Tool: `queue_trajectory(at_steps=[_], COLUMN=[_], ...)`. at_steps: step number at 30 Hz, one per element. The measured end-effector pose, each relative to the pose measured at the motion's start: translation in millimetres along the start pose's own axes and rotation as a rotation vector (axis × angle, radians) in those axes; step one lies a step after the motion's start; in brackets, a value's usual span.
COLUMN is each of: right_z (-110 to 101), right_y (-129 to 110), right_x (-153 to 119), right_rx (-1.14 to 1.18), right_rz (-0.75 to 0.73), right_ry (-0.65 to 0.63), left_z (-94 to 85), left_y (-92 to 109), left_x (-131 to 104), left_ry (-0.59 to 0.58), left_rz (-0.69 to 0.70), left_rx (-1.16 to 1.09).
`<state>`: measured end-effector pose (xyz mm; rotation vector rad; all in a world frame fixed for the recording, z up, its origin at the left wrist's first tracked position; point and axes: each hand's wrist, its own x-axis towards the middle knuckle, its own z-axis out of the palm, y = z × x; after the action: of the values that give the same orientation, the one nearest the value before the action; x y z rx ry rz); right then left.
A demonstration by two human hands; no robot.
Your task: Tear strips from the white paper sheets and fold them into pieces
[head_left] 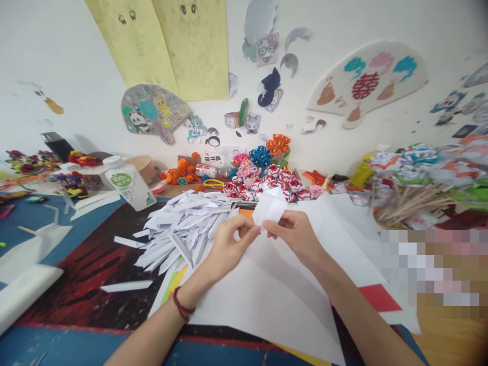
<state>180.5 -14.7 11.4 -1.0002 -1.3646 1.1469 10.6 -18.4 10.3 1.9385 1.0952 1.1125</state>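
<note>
Between my hands is a small folded piece of white paper (270, 206), held upright over a large white sheet (274, 300). My left hand (233, 243) pinches its lower left edge between thumb and fingers. On the lower right, my right hand (295, 234) grips it, thumb in front and fingers behind. Just left of my left hand lies a heap of folded white paper strips (183, 229). One loose strip (127, 286) rests apart on the dark mat (91, 274).
A white bottle (129, 183) stands behind the mat at left. Along the wall are red-and-white flowers (282, 180), orange flowers (181, 171) and blue flowers (260, 158). Thin wooden sticks (406, 206) lie at right. A red paper piece (380, 298) shows beside my right forearm.
</note>
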Motion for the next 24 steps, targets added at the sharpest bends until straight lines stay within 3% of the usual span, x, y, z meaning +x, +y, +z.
queue_trajectory(at_steps=[9,24], right_z=[-1.1,-1.8], right_y=[-3.2,-1.2], right_x=[0.3,0.5], right_rx=[0.035,-0.041], right_rz=[0.007,0.02], right_ry=[0.045,-0.015], left_z=[-0.9,-0.6], left_y=[-3.7,-4.2], left_x=[1.7,-0.3], left_ry=[0.049,0.073], left_rz=[-0.026,-0.011], left_rx=[-0.022,0.063])
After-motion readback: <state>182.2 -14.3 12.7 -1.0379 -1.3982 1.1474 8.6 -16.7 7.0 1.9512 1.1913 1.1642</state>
